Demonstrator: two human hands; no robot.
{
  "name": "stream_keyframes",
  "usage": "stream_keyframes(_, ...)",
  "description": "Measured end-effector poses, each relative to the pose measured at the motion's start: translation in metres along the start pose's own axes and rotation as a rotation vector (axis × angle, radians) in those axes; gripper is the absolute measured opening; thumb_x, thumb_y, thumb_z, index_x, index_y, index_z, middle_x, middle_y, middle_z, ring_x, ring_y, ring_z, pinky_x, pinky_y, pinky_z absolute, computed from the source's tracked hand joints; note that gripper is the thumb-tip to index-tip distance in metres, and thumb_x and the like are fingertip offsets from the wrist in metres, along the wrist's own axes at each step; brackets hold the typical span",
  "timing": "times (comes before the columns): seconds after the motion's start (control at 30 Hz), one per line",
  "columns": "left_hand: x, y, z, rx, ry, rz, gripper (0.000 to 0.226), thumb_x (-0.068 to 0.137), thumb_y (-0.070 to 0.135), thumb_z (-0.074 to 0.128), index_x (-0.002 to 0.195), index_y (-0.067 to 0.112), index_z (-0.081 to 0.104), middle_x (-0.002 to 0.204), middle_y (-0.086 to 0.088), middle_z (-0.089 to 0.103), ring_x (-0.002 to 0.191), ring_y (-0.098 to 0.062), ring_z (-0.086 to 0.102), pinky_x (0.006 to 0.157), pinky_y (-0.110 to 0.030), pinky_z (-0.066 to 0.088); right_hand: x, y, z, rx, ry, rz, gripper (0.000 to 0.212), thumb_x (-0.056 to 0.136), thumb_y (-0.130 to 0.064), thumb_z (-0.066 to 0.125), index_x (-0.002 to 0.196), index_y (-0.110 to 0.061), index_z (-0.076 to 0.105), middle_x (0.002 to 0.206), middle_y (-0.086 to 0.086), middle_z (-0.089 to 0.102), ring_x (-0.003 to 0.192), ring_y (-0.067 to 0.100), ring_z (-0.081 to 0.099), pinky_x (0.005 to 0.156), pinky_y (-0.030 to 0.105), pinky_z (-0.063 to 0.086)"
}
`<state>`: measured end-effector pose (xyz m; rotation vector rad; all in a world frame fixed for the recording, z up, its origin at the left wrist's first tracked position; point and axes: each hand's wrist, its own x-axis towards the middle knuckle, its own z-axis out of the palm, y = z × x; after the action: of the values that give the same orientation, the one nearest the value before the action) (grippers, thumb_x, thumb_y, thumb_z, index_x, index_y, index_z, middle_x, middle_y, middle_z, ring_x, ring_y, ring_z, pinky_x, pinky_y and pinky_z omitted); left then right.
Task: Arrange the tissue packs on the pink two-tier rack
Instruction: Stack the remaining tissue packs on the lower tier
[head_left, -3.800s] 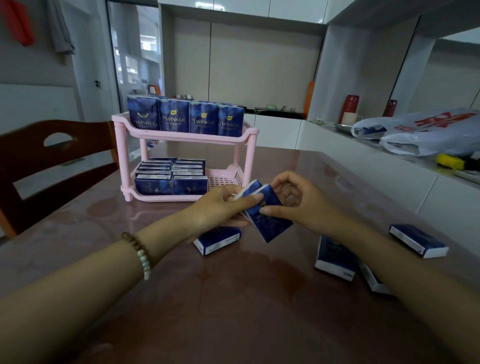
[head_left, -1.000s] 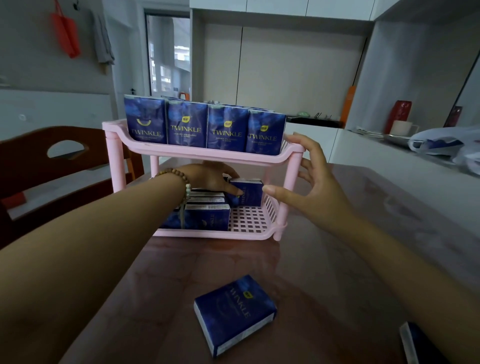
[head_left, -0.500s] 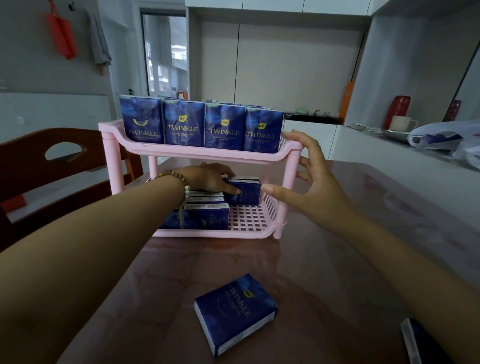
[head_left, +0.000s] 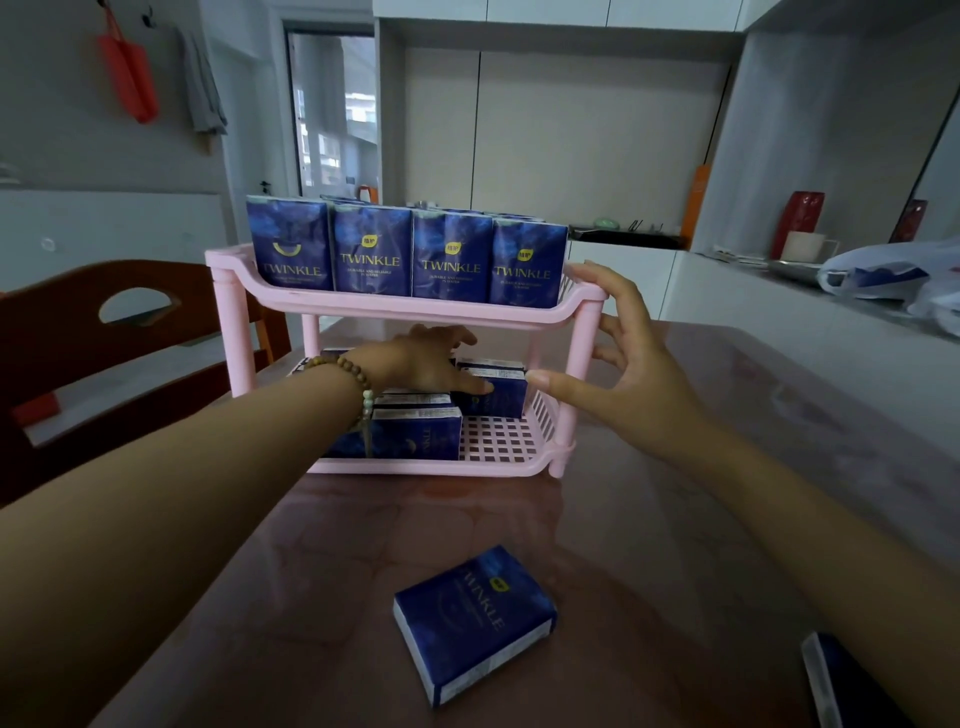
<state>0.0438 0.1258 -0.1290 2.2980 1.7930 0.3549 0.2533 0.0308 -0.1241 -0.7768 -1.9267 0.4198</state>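
Note:
The pink two-tier rack (head_left: 415, 312) stands on the brown table. Several blue Twinkle tissue packs (head_left: 410, 254) stand upright in a row on its top tier. Flat stacks of packs (head_left: 415, 431) fill the left of the lower tier. My left hand (head_left: 421, 364) reaches into the lower tier and rests on a small stack of packs (head_left: 498, 387) at the back right, thumb on its front. My right hand (head_left: 623, 364) is spread open beside the rack's right front post, fingers touching it. One loose pack (head_left: 475, 621) lies on the table in front.
Another dark pack (head_left: 841, 680) shows at the lower right edge, partly hidden by my right forearm. A wooden chair (head_left: 124, 332) stands left of the table. On the right runs a white counter with plastic bags (head_left: 883, 278) and a cup.
Since 3.8 s ago both hands left the table with packs; my left hand carried them into the lower tier. Over the last second both hands have barely shifted.

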Motion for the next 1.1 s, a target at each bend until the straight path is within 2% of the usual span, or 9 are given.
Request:
stream_keyframes(0.23, -0.006, 0.013, -0.002, -0.002, 0.026, 0.058, 0.078, 0.081, 0.051, 0.062, 0.145, 0.022, 0.027, 0.152, -0.002, 0.030, 0.139, -0.023, 0.029, 0.115, -0.038, 0.026, 0.000, 0.001, -0.002, -0.010, 0.002, -0.001, 0.082, 0.072, -0.027, 0.077, 0.138, -0.028, 0.030, 0.147, -0.007, 0.033, 0.128, 0.009, 0.042, 0.093, 0.008, 0.042)
stream_keyframes(0.4, -0.035, 0.018, -0.008, 0.105, 0.101, 0.105, 0.075, 0.083, 0.055, 0.057, 0.144, 0.021, 0.029, 0.153, -0.003, 0.029, 0.139, -0.025, 0.029, 0.114, -0.034, 0.025, 0.001, -0.003, -0.009, -0.092, -0.043, 0.001, 0.084, 0.073, -0.028, 0.078, 0.141, -0.030, 0.028, 0.150, -0.012, 0.026, 0.134, 0.006, 0.035, 0.104, 0.023, 0.040)
stream_keyframes(0.57, -0.089, 0.023, -0.006, 0.252, 0.118, 0.201, 0.073, 0.087, 0.058, 0.046, 0.146, 0.019, 0.026, 0.153, -0.005, 0.028, 0.141, -0.026, 0.021, 0.115, -0.038, 0.017, -0.003, -0.025, -0.040, -0.386, -0.232, 0.093, 0.093, 0.066, -0.057, 0.065, 0.142, -0.048, 0.012, 0.157, -0.017, 0.005, 0.142, 0.002, 0.011, 0.113, 0.030, 0.022)
stream_keyframes(0.67, -0.125, 0.030, -0.001, 0.226, 0.099, 0.244, 0.072, 0.089, 0.057, 0.041, 0.147, 0.020, 0.021, 0.155, -0.002, 0.022, 0.142, -0.023, 0.015, 0.117, -0.036, 0.011, -0.019, -0.044, -0.059, -0.505, -0.312, 0.159, 0.094, 0.066, -0.059, 0.063, 0.141, -0.051, 0.006, 0.157, -0.019, -0.002, 0.134, -0.007, 0.005, 0.111, 0.025, 0.015)
stream_keyframes(0.77, -0.161, 0.042, 0.003, 0.127, 0.012, 0.250, 0.071, 0.089, 0.057, 0.041, 0.147, 0.022, 0.023, 0.152, 0.001, 0.025, 0.140, -0.019, 0.017, 0.115, -0.031, 0.013, -0.046, -0.060, -0.073, -0.588, -0.450, 0.268, 0.092, 0.066, -0.062, 0.060, 0.142, -0.050, 0.009, 0.156, -0.023, -0.005, 0.133, -0.006, 0.004, 0.108, 0.025, 0.011)
stream_keyframes(0.87, -0.188, 0.052, 0.011, 0.078, -0.105, 0.235, 0.067, 0.087, 0.059, 0.043, 0.143, 0.023, 0.032, 0.144, 0.000, 0.034, 0.133, -0.020, 0.026, 0.112, -0.033, 0.023, -0.076, -0.070, -0.084, -0.608, -0.627, 0.440, 0.087, 0.065, -0.067, 0.056, 0.141, -0.051, 0.017, 0.155, -0.025, 0.001, 0.141, 0.002, 0.009, 0.110, 0.027, 0.010)
stream_keyframes(0.97, -0.203, 0.060, 0.014, 0.069, -0.193, 0.239, 0.057, 0.085, 0.059, 0.047, 0.132, 0.026, 0.046, 0.132, -0.001, 0.045, 0.122, -0.022, 0.039, 0.105, -0.034, 0.035, -0.105, -0.075, -0.090, -0.614, -0.706, 0.557, 0.081, 0.065, -0.072, 0.054, 0.138, -0.048, 0.029, 0.148, -0.025, 0.019, 0.138, 0.004, 0.021, 0.115, 0.029, 0.020)
stream_keyframes(1.07, -0.215, 0.063, 0.014, -0.053, -0.213, 0.301, 0.016, 0.085, 0.046, 0.059, 0.100, 0.042, 0.053, 0.097, 0.011, 0.058, 0.085, -0.003, 0.055, 0.073, -0.007, 0.044, -0.127, -0.080, -0.096, -0.526, -0.699, 0.700, 0.077, 0.063, -0.074, 0.058, 0.130, -0.039, 0.045, 0.130, -0.021, 0.041, 0.123, 0.002, 0.041, 0.100, 0.019, 0.034)
stream_keyframes(1.1, -0.216, 0.063, 0.014, -0.086, -0.212, 0.304, 0.018, 0.083, 0.045, 0.063, 0.096, 0.043, 0.051, 0.093, 0.015, 0.057, 0.079, 0.000, 0.054, 0.067, -0.005, 0.042, -0.133, -0.083, -0.098, -0.505, -0.712, 0.732, 0.072, 0.065, -0.069, 0.060, 0.128, -0.036, 0.047, 0.127, -0.019, 0.045, 0.119, 0.002, 0.044, 0.096, 0.017, 0.035)
